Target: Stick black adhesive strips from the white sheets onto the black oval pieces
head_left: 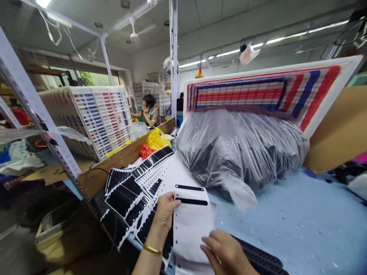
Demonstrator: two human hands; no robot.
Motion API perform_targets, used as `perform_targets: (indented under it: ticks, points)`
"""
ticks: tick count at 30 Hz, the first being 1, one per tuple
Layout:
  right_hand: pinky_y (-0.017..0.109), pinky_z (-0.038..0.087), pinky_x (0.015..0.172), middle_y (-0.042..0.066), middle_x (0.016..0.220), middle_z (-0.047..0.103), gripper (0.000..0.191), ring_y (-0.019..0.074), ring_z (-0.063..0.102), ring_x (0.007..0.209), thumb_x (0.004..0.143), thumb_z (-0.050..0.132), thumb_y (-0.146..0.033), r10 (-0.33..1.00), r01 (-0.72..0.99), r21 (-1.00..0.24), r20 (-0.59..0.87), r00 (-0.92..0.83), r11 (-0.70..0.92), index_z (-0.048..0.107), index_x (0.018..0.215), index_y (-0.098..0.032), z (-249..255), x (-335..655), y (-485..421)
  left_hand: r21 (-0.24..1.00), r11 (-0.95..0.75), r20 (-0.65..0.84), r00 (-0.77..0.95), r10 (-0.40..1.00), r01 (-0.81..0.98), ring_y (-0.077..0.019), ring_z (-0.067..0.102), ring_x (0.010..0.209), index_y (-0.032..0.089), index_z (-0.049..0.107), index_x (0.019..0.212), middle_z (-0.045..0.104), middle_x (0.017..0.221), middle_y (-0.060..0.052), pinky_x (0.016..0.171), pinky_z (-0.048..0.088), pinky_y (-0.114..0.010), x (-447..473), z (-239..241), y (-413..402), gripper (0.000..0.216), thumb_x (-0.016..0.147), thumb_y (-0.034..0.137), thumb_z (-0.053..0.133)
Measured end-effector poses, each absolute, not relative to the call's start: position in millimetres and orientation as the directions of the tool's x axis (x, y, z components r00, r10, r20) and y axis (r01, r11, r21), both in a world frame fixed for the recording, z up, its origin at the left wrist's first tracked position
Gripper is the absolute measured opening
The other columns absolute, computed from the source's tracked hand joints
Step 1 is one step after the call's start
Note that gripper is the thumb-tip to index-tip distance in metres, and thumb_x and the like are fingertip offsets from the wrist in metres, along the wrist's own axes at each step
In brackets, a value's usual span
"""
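My left hand [164, 214] pinches the left edge of a white backing sheet [190, 229], thumb on top. Two black strips [191, 201] lie across the sheet's upper part, and small dark dots run down its left edge. Over the sheet's lower right is my right hand [225, 252], its fingers curled and the thumb close to the index fingertip; whatever they may pinch is too small to make out. Black textured pieces [258, 252] lie on the table beside and partly behind the right hand. Left of the sheet, several sheets of black stickers [124, 198] overlap in a loose pile.
A large clear plastic bag of dark items [241, 149] spills from a tipped white crate with a striped lining [243, 82] onto the blue table [323, 217]. Yellow bag [157, 139], wooden ledge [100, 177] and metal post [46, 118] stand leftward. A person [149, 110] sits beyond.
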State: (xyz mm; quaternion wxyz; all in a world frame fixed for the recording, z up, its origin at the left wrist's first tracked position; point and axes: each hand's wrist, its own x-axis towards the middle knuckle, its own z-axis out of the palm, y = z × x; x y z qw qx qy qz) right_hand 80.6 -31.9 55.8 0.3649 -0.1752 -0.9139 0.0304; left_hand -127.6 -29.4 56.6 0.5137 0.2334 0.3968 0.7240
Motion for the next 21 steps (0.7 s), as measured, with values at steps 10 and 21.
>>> perform_targets:
  ticks: [10, 21]
  points:
    - [0.027, 0.042, 0.051, 0.004, 0.063, 0.058, 0.025, 0.0165, 0.057, 0.054, 0.093, 0.043, -0.008, 0.372, 0.343, -0.189, 0.692, -0.619, 0.920, 0.062, 0.079, -0.017, 82, 79, -9, 0.819, -0.168, 0.015, -0.272, 0.962, -0.549, -0.0229, 0.072, 0.075, 0.012, 0.077, 0.085, 0.077, 0.076, -0.009, 0.071, 0.053, -0.030, -112, 75, -53, 0.026, 0.062, 0.021, 0.082]
    - [0.029, 0.047, 0.058, 0.003, 0.072, 0.059, 0.009, 0.0170, 0.056, 0.062, 0.090, 0.054, -0.018, 0.524, 0.344, -0.395, 0.656, -0.543, 0.852, 0.062, 0.094, -0.017, 68, 48, -3, 0.801, -0.143, -0.061, -0.316, 0.947, -0.581, -0.0141, 0.063, 0.057, 0.011, 0.073, 0.081, 0.072, 0.065, -0.006, 0.059, 0.048, -0.024, -97, 73, -65, 0.033, 0.056, 0.025, 0.089]
